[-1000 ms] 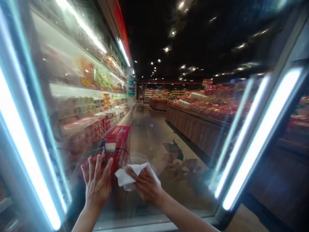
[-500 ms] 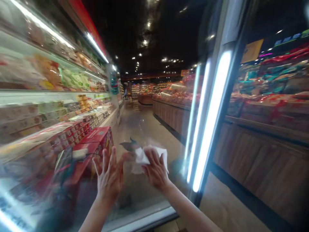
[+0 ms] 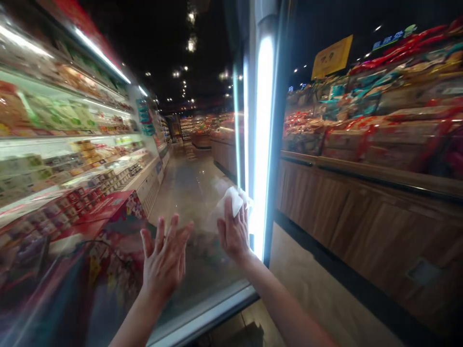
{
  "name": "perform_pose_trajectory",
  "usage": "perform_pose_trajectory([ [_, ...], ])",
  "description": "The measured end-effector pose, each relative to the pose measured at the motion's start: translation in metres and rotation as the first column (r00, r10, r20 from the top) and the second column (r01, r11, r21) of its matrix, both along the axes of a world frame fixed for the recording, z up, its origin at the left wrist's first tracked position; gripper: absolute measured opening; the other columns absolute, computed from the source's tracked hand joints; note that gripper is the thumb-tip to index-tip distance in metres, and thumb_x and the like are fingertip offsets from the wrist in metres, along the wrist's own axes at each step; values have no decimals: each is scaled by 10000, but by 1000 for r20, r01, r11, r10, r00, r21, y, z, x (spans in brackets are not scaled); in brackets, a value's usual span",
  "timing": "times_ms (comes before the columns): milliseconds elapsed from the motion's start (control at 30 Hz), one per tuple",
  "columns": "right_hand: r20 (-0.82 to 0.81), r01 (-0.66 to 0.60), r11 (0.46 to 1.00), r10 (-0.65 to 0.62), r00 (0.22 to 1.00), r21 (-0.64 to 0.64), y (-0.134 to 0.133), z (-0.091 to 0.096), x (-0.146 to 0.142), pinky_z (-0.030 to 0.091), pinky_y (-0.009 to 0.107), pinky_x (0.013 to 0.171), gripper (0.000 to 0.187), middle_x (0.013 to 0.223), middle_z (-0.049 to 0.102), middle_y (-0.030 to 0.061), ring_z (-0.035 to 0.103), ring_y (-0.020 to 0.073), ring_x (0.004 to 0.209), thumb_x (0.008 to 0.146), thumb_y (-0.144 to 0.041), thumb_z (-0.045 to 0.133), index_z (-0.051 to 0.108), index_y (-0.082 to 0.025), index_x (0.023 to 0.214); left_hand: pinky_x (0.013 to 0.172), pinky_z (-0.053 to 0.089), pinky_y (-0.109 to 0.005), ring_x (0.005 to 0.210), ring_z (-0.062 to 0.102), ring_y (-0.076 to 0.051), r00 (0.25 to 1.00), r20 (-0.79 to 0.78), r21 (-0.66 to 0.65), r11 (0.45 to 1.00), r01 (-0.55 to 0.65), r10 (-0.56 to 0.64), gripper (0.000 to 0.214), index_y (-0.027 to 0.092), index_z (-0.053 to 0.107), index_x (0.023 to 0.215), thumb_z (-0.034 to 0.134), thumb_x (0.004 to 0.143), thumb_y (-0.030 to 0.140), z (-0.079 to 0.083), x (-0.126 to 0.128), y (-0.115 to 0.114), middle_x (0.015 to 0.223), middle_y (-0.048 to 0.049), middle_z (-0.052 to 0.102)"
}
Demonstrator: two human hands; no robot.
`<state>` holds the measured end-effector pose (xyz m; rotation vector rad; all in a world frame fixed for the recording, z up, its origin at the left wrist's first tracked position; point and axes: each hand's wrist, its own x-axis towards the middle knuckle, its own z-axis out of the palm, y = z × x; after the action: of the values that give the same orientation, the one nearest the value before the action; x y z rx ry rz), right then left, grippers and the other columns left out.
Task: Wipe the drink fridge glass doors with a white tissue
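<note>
Glass (image 3: 197, 284) is standing ahead; the right hand (image 3: 234, 236) is holding white cloth (image 3: 237, 201) beside the lit tube (image 3: 264, 144), the left hand (image 3: 164, 258) spreading farther left.

Lit shelves (image 3: 54, 138), packaged goods (image 3: 65, 112), left. Yellow sign (image 3: 332, 57) over heaped packages (image 3: 343, 143) on wood-panelled stand (image 3: 325, 200), right. Bright ceiling lights (image 3: 191, 44).

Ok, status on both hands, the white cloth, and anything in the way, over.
Left hand open, empty, near the glass. Right hand holding white cloth at the glass. Lit tube just right of the cloth, contact unclear.
</note>
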<state>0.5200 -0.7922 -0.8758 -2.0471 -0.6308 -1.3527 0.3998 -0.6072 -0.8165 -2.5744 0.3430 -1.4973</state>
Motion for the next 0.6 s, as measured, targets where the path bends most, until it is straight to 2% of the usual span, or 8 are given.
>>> perform_pose_trajectory([
  [67, -12, 0, 1000, 0, 1000, -9, -3, -15, -3, 364, 772, 1143, 792, 1725, 206, 169, 116, 405, 1605, 1038, -226, 391, -89, -232, 1669, 1311, -85, -550, 1624, -3, -215, 1000, -8, 8, 1000, -18, 18, 768, 392, 269, 1597, 628, 934, 241, -1, 2, -4, 1678, -40, 351],
  [133, -5, -4, 1000, 3, 1000, -28, -5, -25, -8, 409, 774, 1107, 802, 1726, 191, 181, 150, 425, 1594, 1032, -215, 396, -92, -231, 1668, 1306, -89, -567, 1623, -1, -227, 998, -29, 11, 999, -51, 52, 758, 397, 265, 1597, 617, 942, 248, -2, 2, -5, 1688, -46, 327],
  [200, -18, -15, 1000, 15, 1000, -21, -7, -18, -10, 413, 757, 1118, 803, 1733, 165, 173, 178, 423, 1589, 1034, -214, 400, -92, -242, 1668, 1304, -90, -576, 1623, 7, -231, 997, -43, 11, 998, -70, 70, 743, 409, 268, 1595, 612, 950, 269, -1, 1, -5, 1686, -45, 335],
  [333, -83, -32, 999, 35, 996, 34, -12, 12, -8, 345, 702, 1206, 791, 1747, 99, 150, 143, 388, 1602, 1052, -232, 387, -113, -238, 1665, 1304, -72, -592, 1622, 35, -249, 998, -38, 0, 998, -56, 56, 745, 420, 274, 1592, 626, 948, 290, 3, 0, -5, 1683, -44, 342],
  [400, -64, -24, 1000, 25, 998, 13, -12, 10, -11, 363, 708, 1192, 786, 1746, 88, 153, 106, 389, 1606, 1052, -224, 387, -103, -222, 1666, 1306, -58, -595, 1620, 60, -249, 998, -34, -4, 999, -48, 48, 744, 422, 265, 1593, 615, 953, 277, 5, -1, -4, 1680, -42, 349],
  [500, -15, -24, 999, 23, 1000, -46, -12, -2, -15, 402, 695, 1171, 771, 1746, 99, 146, 49, 377, 1611, 1043, -195, 399, -45, -202, 1673, 1311, -43, -588, 1614, 122, -251, 998, -57, -5, 1000, -27, 27, 721, 432, 272, 1589, 600, 963, 287, 6, -2, -2, 1669, -31, 372],
  [600, -12, -38, 999, 37, 999, -30, -19, 2, -16, 347, 665, 1225, 758, 1748, 113, 124, 51, 354, 1614, 1040, -182, 405, -2, -215, 1679, 1312, -33, -584, 1603, 174, -262, 997, -80, -21, 1000, -9, 7, 721, 440, 281, 1584, 614, 957, 314, 7, -3, 1, 1657, -25, 393],
])
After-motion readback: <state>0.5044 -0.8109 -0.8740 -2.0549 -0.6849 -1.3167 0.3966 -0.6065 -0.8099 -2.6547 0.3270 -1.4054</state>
